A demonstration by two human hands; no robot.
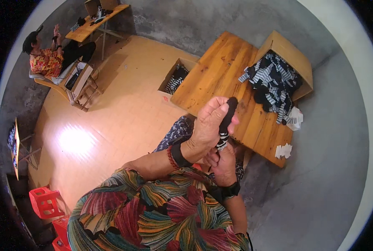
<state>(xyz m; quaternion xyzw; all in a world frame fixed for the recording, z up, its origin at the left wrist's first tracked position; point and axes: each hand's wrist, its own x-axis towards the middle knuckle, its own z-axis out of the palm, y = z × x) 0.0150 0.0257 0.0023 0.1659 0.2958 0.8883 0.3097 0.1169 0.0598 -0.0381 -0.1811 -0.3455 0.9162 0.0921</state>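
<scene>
In front of my chest, both hands grip a small knitted sock [226,125], black at its upper end and striped white lower down. My left hand [205,125] wraps round the black part, thumb pressed against it near the top. Lower, my right hand [225,163] pinches the striped end, its fingers closed and partly hidden. The sock stands nearly upright between them, tilted a little to the right. Past my hands, a wooden table [218,62] bears a heap of black and grey-striped knitwear [274,79], spilling from a tipped cardboard box [297,69].
White paper scraps [283,151] and a white bag [295,119] lie by the table's right edge. An open carton [164,87] with striped knitwear stands on the floor. At far left a person [46,60] sits near another table [94,26]. Red stools [45,202] stand at lower left.
</scene>
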